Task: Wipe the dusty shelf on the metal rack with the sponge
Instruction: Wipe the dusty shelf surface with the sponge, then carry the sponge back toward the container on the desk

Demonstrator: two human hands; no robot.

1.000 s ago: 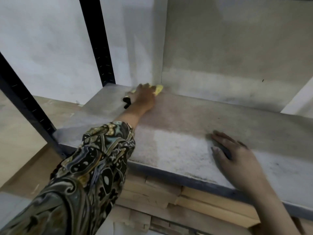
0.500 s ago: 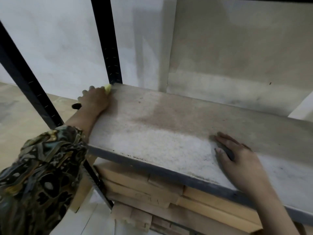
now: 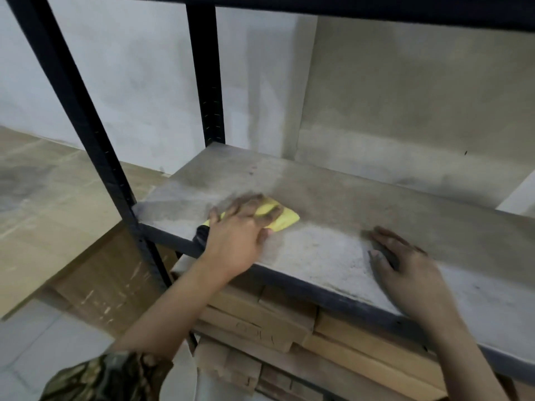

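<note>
Wiping is under way: the left hand (image 3: 236,241) presses the sponge (image 3: 279,217) flat under spread fingers near the shelf (image 3: 333,198) front-left corner. The right hand (image 3: 405,267) lies flat, released, bracing. Next, I judge, sweep toward the dusty patch between the hands.

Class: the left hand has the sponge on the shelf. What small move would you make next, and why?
Probably sweep the sponge right, towards the right hand: the left hand presses it near the shelf's left end, and pale dust lies between the two hands.
</note>
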